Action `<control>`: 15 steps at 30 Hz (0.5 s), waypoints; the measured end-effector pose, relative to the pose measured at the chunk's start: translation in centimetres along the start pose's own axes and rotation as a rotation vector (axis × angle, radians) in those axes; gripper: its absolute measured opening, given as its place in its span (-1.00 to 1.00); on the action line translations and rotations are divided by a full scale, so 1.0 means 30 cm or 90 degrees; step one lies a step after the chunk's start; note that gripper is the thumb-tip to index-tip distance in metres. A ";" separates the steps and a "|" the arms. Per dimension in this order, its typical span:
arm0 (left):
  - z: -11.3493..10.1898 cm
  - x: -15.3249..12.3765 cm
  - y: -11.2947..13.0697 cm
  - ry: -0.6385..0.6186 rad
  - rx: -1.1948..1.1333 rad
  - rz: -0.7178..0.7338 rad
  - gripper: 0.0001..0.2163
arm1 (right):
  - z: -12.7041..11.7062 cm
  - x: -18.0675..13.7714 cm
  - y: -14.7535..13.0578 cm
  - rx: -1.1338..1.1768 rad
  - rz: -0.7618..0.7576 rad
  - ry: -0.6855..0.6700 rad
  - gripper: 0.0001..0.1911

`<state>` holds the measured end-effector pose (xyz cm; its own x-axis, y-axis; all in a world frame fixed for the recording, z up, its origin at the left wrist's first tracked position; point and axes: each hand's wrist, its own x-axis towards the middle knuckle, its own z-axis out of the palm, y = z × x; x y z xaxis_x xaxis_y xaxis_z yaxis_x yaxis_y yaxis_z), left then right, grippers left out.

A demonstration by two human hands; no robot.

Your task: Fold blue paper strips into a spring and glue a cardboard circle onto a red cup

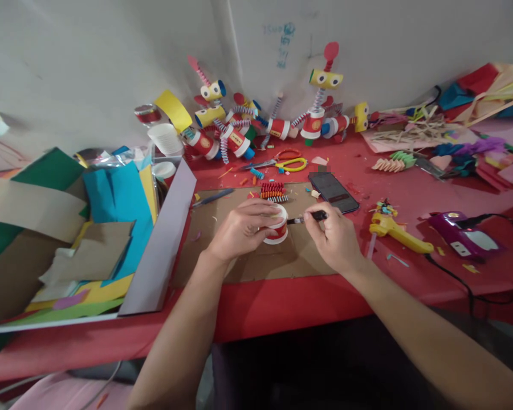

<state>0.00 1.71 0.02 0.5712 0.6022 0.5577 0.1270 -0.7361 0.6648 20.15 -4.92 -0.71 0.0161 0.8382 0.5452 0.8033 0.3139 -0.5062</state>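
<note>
Over the cardboard mat, my left hand (pixel 244 228) is wrapped round a small paper cup (pixel 281 230), white with a red band and lying tilted on its side. My right hand (pixel 334 236) pinches a slim tool with a black handle (pixel 320 216). Its narrow dark tip points left and meets the side or end of the cup; I cannot tell whether it goes in or is a blade or a pen. Just beyond the cup lie red and orange folded paper springs (pixel 272 189) and a striped one (pixel 277 199).
Scissors (pixel 293 165) and a phone (pixel 334 192) lie behind the cardboard mat (pixel 248 273). To the right are a yellow glue gun (pixel 399 233) and a purple power block (pixel 465 234) with cords. A box of coloured paper (pixel 154 250) stands left. Paper-cup figures (pixel 277 128) line the wall.
</note>
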 end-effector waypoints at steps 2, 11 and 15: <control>0.001 -0.003 -0.011 -0.010 0.053 0.055 -0.76 | -0.006 -0.014 -0.011 -0.015 -0.057 0.011 -0.92; 0.004 -0.008 -0.019 -0.017 0.138 0.106 -0.77 | -0.029 -0.088 -0.097 -0.093 -0.227 -0.019 -0.95; 0.005 -0.008 -0.018 -0.023 0.130 0.107 -0.79 | -0.007 -0.113 -0.141 -0.136 -0.273 -0.048 -0.95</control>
<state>-0.09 1.91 -0.56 0.6256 0.4576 0.6318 0.1865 -0.8742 0.4484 16.83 -9.20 -0.28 -0.3803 0.6858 0.6205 0.8324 0.5462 -0.0936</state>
